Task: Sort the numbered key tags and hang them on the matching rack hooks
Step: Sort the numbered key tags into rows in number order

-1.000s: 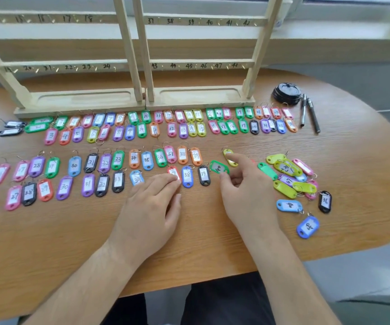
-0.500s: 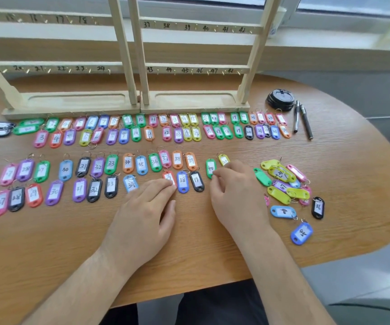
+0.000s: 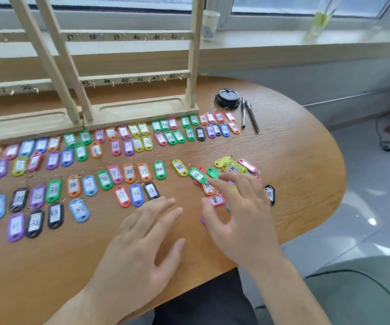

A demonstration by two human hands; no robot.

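Although most of the small coloured plastic key tags [image 3: 128, 172] already lie in numbered rows on the oval wooden desk [image 3: 295, 160], running from single digits near the pale wooden rack [image 3: 140, 109] up to about forty, none hangs on the rack's numbered hooks [image 3: 113, 84] in view. Sorting looks nearly finished: a loose heap [image 3: 230, 164] of yellow, green and pink tags lies unsorted at the right. Above it the right hand [image 3: 243, 221] spreads its fingers [image 3: 234, 184], gripping nothing; the left hand [image 3: 140, 233] lies flat, straight-fingered and empty nearby. All the hanging is left.
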